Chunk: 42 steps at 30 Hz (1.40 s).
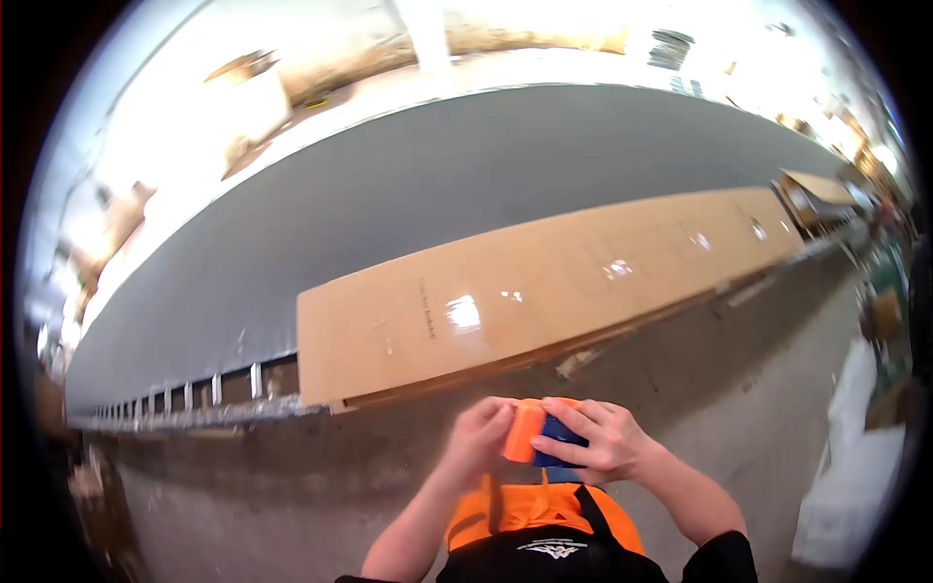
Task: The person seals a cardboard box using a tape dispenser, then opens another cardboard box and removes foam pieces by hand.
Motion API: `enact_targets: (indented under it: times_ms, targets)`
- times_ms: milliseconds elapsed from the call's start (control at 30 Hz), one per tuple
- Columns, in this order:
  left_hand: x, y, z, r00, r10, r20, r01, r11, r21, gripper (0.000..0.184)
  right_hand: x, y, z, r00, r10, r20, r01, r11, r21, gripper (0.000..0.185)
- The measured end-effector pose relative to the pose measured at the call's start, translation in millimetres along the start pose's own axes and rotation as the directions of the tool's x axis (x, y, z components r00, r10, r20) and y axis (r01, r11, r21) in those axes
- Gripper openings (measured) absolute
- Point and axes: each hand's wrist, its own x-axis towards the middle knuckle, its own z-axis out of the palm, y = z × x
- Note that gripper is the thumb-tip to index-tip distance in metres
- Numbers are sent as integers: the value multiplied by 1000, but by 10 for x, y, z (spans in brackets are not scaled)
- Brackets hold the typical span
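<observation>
Item one: orange-and-blue object [525, 432], at five o'clock of the view, held in the air between the hands, above the floor [695, 418] and short of the long carton.

Item two: right hand [607, 442], between four and five o'clock; fingers curled over the object, pinching its blue part.

Item three: left hand [476, 435], at six o'clock; fingertips bent at the orange side. Whether they pinch or merely touch, cannot tell; slight blur.

Item four: long carton [554, 282], from the centre toward half past two, lying flat along the near edge of a grey surface [437, 175]; glossy patches on top.

Item five: slatted edge [190, 396], at eight o'clock, gaps visible.

Hazards, as judged: a loosened right grip could drop the object to the floor, the left hold being uncertain. A careless swing toward twelve could knock it against the carton and scuff the cardboard. Leaning on the carton's near side could tip or shift it, as it lies so close to the edge.
</observation>
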Motion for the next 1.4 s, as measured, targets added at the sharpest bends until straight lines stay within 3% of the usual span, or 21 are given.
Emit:
enact_targets:
  times_ms: [67, 133, 167, 200, 267, 333, 400, 467, 567, 667, 867, 1000, 1133, 1233, 1267, 1333, 1367, 1400]
  targets:
    - [134, -329, -84, 998, -18, -52, 6, 973, -229, 19, -34, 176, -84, 997, -46, 61, 47, 999, -6, 52]
    - [88, -400, 55, 972, 24, -235, -111, 925, -364, 15, 62, 253, -76, 992, -96, 79, 88, 992, 90, 51]
    - [59, -460, 4, 907, 181, -380, -221, 973, -64, 12, 117, 289, -48, 985, -135, 107, 122, 985, 119, 51]
    - [2, -410, 58, 789, 431, -437, -341, 900, 272, 12, 167, 312, -40, 976, -166, 141, 146, 979, 141, 50]
    - [-65, -284, -3, 604, 626, -493, -459, 779, 427, 13, 414, 274, 2, 966, -220, 138, 188, 959, 210, 53]
    - [-265, 133, 49, 499, 535, -682, -404, 840, 362, 15, 681, 299, -27, 942, -308, 135, 276, 937, 212, 54]
    - [-374, 292, -783, 221, 689, -690, -491, 690, 532, 17, 810, 433, -246, 893, -323, 313, 307, 946, 100, 64]
    - [-482, 376, -1663, -62, 797, -601, -175, 584, 792, 19, 705, 735, -407, 887, -276, 371, 305, 952, -22, 70]
    - [-390, 404, -1938, -2, 931, -365, 169, 360, 918, 19, 606, 904, -473, 832, -155, 532, 269, 953, -143, 69]
    - [-197, 394, -2129, -16, 990, -139, 265, 139, 954, 19, 678, 860, -325, 763, -70, 643, 244, 952, -185, 60]
    - [-179, 401, -2444, 27, 988, -151, 385, 129, 914, 18, 771, 757, -45, 787, -81, 612, 238, 954, -181, 65]
    - [-174, 383, -2540, -19, 983, -182, 388, 176, 905, 16, 890, 726, 49, 782, -84, 617, 228, 961, -159, 60]
    - [-158, 396, -2565, -65, 991, -113, 431, 130, 893, 8, 950, 769, 261, 777, -63, 626, 199, 968, -150, 59]
    - [-141, 322, -2524, -93, 942, -323, 404, 332, 852, 9, 1045, 735, 320, 665, 9, 747, 171, 971, -164, 61]
    - [-106, 307, -2527, -100, 907, -409, 389, 414, 823, 11, 1035, 725, 331, 691, -12, 722, 200, 964, -176, 62]
    - [69, 237, -2591, -271, 856, -441, 196, 497, 845, 15, 995, 699, 356, 734, -60, 677, 261, 945, -199, 62]
    - [129, 173, -2616, -350, 813, -465, 100, 526, 845, 17, 991, 703, 393, 687, -10, 727, 222, 955, -196, 61]
    - [179, 135, -2590, -274, 805, -527, 36, 556, 830, 40, 1005, 689, 395, 686, -14, 727, 230, 953, -199, 60]
